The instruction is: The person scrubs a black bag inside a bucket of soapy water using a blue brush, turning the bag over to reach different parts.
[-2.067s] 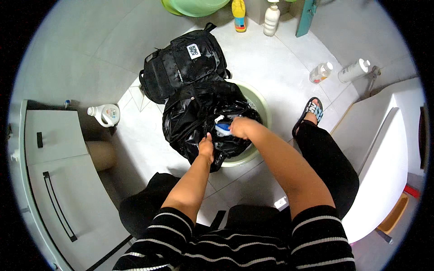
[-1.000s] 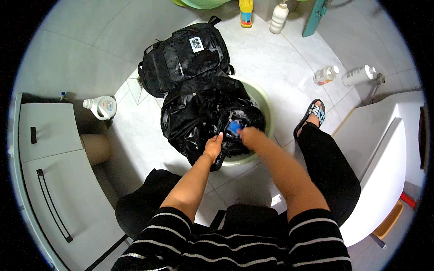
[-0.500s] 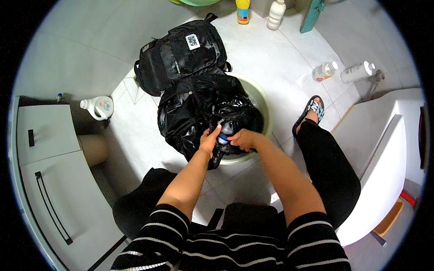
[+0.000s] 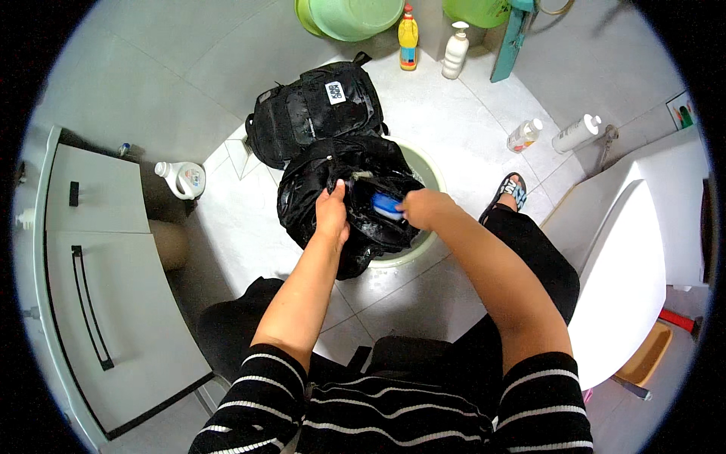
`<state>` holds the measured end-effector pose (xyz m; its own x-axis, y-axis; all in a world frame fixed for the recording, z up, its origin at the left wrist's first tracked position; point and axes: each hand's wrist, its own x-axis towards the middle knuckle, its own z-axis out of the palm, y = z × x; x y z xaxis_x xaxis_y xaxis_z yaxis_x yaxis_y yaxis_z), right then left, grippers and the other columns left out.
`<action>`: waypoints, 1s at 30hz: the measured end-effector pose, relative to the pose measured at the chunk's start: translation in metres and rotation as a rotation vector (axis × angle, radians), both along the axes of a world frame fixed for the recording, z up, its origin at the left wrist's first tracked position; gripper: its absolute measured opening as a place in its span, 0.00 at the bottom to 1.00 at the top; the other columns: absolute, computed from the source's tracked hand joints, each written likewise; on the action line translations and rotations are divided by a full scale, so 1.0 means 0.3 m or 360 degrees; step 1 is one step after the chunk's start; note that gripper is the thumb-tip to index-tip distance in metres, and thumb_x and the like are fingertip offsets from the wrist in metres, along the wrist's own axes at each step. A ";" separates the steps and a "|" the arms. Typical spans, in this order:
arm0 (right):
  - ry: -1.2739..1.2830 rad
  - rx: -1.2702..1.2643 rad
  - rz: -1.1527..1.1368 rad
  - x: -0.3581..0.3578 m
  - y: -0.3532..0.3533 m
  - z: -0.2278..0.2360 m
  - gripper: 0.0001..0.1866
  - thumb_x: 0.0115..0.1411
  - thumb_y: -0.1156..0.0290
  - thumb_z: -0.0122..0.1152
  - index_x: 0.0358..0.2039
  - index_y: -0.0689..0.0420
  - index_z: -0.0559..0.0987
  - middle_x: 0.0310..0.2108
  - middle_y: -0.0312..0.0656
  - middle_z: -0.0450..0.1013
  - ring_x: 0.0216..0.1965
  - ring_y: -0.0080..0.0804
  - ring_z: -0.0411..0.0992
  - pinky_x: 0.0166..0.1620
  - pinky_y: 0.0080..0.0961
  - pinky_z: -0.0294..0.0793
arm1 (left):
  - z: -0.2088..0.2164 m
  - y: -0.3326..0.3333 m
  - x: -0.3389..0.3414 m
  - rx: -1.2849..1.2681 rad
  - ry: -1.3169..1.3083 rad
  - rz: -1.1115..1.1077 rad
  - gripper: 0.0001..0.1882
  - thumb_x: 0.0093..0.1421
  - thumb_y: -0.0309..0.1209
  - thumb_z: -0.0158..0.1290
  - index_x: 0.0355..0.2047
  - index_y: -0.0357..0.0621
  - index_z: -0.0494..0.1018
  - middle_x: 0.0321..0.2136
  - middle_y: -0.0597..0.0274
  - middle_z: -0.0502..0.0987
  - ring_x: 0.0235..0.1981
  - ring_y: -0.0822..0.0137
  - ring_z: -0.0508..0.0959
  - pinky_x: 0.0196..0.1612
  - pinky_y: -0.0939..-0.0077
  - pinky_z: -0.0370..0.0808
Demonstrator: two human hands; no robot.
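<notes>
Looks like a bathroom, most likely in a home. Has grey tiled walls [image 4: 151, 83] and a pale tiled floor [image 4: 446, 113], a white cabinet [image 4: 128, 303] with black handles along the left, and a big, smooth white fixture [image 4: 628, 280] of unclear kind on the right. Also holds a yellow bottle [image 4: 408, 38], a white pump bottle [image 4: 455, 57], a white jug [image 4: 193, 181], green basins [image 4: 367, 19] near the far wall, and an open-toed slipper [image 4: 519, 200].

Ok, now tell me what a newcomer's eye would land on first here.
First, the blue brush in the right hand, near centre, bright against the black bag over a pale basin. Next, the black backpack with a white patch just beyond the bag, then the yellow bottle at the top.
</notes>
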<state>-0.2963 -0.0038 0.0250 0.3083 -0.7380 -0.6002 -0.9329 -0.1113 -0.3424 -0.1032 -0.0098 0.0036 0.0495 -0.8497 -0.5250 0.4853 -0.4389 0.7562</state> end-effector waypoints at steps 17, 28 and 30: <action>0.0022 -0.0071 -0.0223 0.032 0.179 -0.006 0.14 0.54 0.70 0.50 0.41 0.46 0.79 0.38 0.45 0.75 0.40 0.42 0.75 0.44 0.35 0.74 | -0.094 0.138 0.004 0.0087 -0.1088 -0.0265 0.17 0.62 0.36 0.46 0.45 0.34 0.68 0.34 0.55 0.75 0.32 0.65 0.72 0.38 0.70 0.69; 0.0122 -0.1142 -0.0378 0.027 0.095 0.102 0.07 0.50 0.72 0.51 0.21 0.54 0.78 0.21 0.43 0.73 0.29 0.41 0.75 0.31 0.35 0.75 | 0.059 0.005 0.016 -0.0220 -0.0327 -0.0121 0.15 0.63 0.35 0.45 0.43 0.35 0.69 0.36 0.59 0.74 0.35 0.69 0.71 0.42 0.75 0.67; 0.0143 -0.1119 -0.0415 0.031 0.082 0.124 0.07 0.50 0.72 0.51 0.21 0.55 0.78 0.22 0.46 0.73 0.29 0.41 0.76 0.30 0.35 0.75 | 0.046 -0.002 0.019 -0.0218 -0.0325 -0.0106 0.15 0.63 0.35 0.46 0.42 0.36 0.70 0.35 0.60 0.74 0.35 0.70 0.70 0.42 0.76 0.67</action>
<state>-0.2870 0.0208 0.0621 0.0433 -0.9988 0.0247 -0.9800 -0.0473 -0.1934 -0.0976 -0.0105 0.0175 0.0841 -0.9171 -0.3898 0.2901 -0.3517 0.8901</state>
